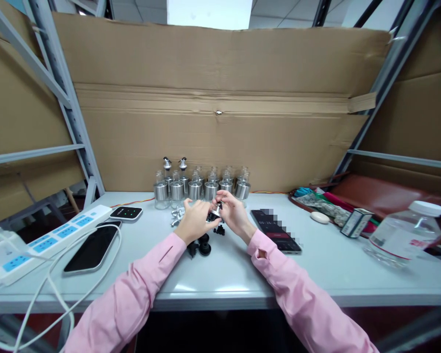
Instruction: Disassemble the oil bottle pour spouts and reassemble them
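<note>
Between my two hands, over the middle of the table, is a small silver and black pourer top (216, 214). My left hand (194, 219) is closed on its black lower part, and the fingers of my right hand (234, 212) pinch its upper end. Glass bottles with steel bands (210, 190) stand in rows behind the hands; two at the left carry pourer tops (183, 163). Loose silver pieces (177, 214) lie left of my left hand. Black round caps (205, 245) and small black pieces (219, 230) lie just below the hands.
A phone showing a timer (275, 230) lies to the right. At the left are a dark phone (93, 247), a white power strip (55, 238), a small device (126, 213) and looped white cables. A large plastic bottle (404, 235), small box (356, 223) and brown bag (382, 193) occupy the right.
</note>
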The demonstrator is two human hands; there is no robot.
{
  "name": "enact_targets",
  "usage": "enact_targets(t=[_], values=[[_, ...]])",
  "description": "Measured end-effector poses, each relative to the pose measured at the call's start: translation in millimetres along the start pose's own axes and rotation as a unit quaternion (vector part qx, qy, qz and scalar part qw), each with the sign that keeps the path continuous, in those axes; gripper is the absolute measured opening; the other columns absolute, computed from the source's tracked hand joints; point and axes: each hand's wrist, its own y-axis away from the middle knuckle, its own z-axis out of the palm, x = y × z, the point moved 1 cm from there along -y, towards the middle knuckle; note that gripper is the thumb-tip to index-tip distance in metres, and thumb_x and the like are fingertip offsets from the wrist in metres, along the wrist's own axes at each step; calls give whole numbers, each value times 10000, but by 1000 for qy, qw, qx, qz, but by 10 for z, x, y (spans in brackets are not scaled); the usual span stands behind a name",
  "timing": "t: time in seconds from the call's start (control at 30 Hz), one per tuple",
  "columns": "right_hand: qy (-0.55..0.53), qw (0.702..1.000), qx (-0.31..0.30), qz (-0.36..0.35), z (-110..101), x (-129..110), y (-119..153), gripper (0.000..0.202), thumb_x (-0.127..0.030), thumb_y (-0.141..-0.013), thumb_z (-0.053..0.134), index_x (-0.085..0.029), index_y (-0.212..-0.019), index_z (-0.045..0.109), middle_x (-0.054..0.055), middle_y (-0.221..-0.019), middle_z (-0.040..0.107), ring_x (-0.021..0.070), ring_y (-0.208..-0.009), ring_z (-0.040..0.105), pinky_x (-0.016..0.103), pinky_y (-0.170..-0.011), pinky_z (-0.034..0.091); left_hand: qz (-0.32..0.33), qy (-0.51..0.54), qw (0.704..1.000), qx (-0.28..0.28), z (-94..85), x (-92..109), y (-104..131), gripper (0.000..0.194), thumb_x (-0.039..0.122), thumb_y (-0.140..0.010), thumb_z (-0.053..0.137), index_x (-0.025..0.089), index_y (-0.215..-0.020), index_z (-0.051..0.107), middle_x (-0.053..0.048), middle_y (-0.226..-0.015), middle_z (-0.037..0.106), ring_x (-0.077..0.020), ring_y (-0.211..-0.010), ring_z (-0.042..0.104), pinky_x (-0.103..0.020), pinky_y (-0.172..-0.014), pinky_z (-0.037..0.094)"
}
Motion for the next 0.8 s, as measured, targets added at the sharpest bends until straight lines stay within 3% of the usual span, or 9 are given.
enact_targets(t=[0.1, 0.17, 0.27, 0.33, 0.43, 0.6, 0.8], values=[[120, 992, 10, -40, -26, 61, -14, 166, -251, -670, 562, -202, -819, 507, -32, -706, 492, 121, -676, 499, 254, -622, 406, 2, 11, 1000, 7, -11, 12, -7, 205, 359, -798, 561, 162, -783, 507, -14, -804, 632, -196, -841, 552, -437, -893, 233], [232, 969, 6, -86, -36, 64, -10, 148, -312, -719, 567, -194, -800, 530, -24, -720, 501, 123, -692, 497, 253, -641, 400, 0, 14, 1000, 15, -25, 22, -12, 191, 343, -796, 548, 161, -760, 501, -10, -786, 630, -190, -826, 551, -432, -890, 235], [409, 897, -31, -165, -38, 21, 16, 191, -363, -802, 499, -182, -827, 554, 7, -797, 546, 138, -749, 524, 271, -702, 414, -6, 26, 999, 18, -48, 26, -13, 145, 308, -806, 511, 165, -780, 512, -10, -787, 637, -183, -808, 550, -430, -887, 234], [474, 857, -51, -197, -43, -12, 32, 202, -356, -824, 481, -178, -871, 563, 26, -841, 572, 145, -764, 543, 283, -725, 427, -9, 35, 999, 14, -66, 20, -11, 124, 290, -809, 495, 169, -820, 524, -11, -801, 642, -182, -807, 551, -430, -887, 233], [516, 824, -54, -227, -56, -35, 43, 204, -344, -830, 490, -175, -907, 573, 37, -839, 590, 147, -744, 555, 289, -726, 439, -11, 39, 999, 11, -90, -1, -9, 132, 294, -807, 493, 167, -821, 525, -17, -820, 642, -183, -813, 553, -428, -888, 234], [528, 807, -57, -258, -51, 1, 53, 243, -342, -846, 485, -170, -985, 587, 45, -840, 588, 154, -753, 561, 292, -732, 445, -22, 47, 999, -4, -83, -38, -9, 204, 367, -796, 528, 164, -814, 536, -23, -814, 643, -194, -812, 563, -433, -890, 239], [542, 795, -80, -261, -56, -6, 58, 244, -354, -847, 507, -210, -1023, 595, 36, -835, 573, 162, -774, 546, 294, -751, 431, -34, 63, 997, -30, -16, -34, -15, 99, 253, -774, 503, 167, -791, 549, -24, -806, 660, -198, -806, 577, -427, -888, 250]])
